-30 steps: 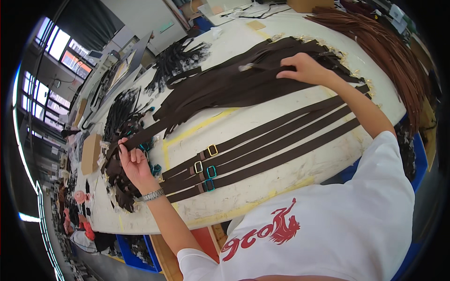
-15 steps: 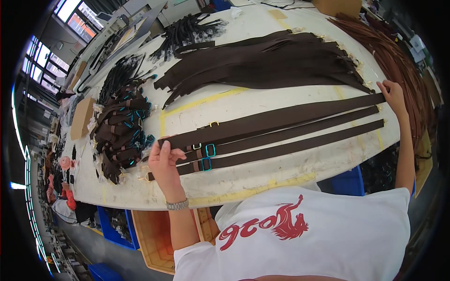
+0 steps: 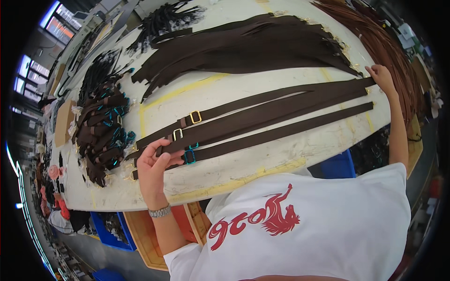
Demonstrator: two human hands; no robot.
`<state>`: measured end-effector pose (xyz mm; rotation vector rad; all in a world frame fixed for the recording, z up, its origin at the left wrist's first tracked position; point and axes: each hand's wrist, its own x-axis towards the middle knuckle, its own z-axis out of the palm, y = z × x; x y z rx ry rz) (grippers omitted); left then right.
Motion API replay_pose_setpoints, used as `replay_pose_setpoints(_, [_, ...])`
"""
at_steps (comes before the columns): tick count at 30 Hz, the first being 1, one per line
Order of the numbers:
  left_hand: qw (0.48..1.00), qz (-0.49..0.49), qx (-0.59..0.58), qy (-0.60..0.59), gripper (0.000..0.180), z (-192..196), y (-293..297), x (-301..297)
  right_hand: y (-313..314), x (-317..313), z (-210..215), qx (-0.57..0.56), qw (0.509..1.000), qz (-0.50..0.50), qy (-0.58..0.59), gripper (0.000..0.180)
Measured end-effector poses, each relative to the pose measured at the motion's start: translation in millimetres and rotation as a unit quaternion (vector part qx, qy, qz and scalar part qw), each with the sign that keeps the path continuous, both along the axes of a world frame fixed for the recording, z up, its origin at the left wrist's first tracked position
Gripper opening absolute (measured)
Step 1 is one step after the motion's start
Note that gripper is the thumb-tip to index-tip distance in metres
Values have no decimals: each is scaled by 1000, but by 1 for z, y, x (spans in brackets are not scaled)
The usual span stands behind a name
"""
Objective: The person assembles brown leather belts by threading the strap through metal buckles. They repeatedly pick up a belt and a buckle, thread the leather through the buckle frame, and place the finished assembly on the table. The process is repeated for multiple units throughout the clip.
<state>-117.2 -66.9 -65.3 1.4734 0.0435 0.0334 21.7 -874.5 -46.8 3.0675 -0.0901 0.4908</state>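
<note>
Dark brown straps with buckles lie lengthwise across the white table. My left hand [image 3: 153,166] is closed on the left end of a wide brown strap [image 3: 262,114], with thumb and fingers pinching it. At the far end, my right hand [image 3: 383,79] pinches the strap ends together near the table's right edge. Behind the held strap, a strap with a gold buckle [image 3: 199,116] shows, and a pale metal buckle [image 3: 181,134] sits beside my left fingers. Nearer me lies another strap [image 3: 290,125]. A turquoise buckle [image 3: 193,157] is just right of my left hand, partly covering a strap.
A broad stack of brown straps [image 3: 243,51] lies farther back. To the left is a heap of buckled straps [image 3: 101,129], with black straps [image 3: 159,23] behind. Long reddish-brown strips [image 3: 375,47] hang over the right edge. Bins [image 3: 140,234] stand below the table.
My left hand has drawn the held strap end toward me, over the nearer straps. The strap with the gold buckle behind it is now more exposed. My right hand stays at the far ends.
</note>
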Motion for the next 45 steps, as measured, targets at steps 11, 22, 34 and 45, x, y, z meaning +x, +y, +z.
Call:
replay_pose_setpoints(11, [988,15,52,146,38,-31,-9,-10,6,13,-26,-147,984,63,-83,21])
replay_pose_setpoints(22, [985,-92,107,99,31,18,-46,-8,526,-63,-31,418,629,516,405,25])
replay_pose_setpoints(34, [487,254,814,-190,37,42,255,51,554,-69,-79,517,373,353,685,45])
replay_pose_setpoints(45, [453,98,855,-234,20,49,249,103,551,-69,-76,525,380,362,670,40])
